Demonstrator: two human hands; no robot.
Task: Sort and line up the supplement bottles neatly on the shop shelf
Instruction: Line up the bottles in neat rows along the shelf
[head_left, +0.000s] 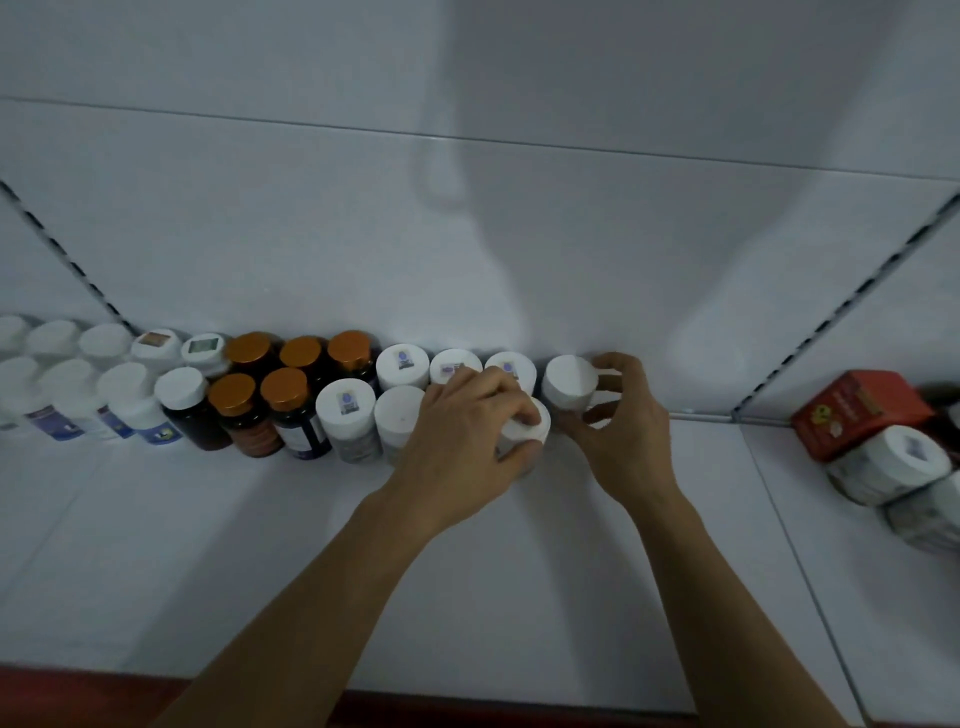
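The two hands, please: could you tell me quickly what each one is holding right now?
Left hand: grips the front white-capped bottle.
Right hand: holds the back-row end bottle.

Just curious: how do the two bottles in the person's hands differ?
The left hand covers the left-hand bottle from above; the right hand grips the right-hand bottle from the side, cap bare. The left-hand bottle stands in the front row, the right-hand bottle at the back. Both have white caps.

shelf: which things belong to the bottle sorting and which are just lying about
Job: front white-capped bottle in left hand; back white-capped bottle in right hand; gold-capped bottles in the rows.
Lying about: red box; wrapped bundles by it.
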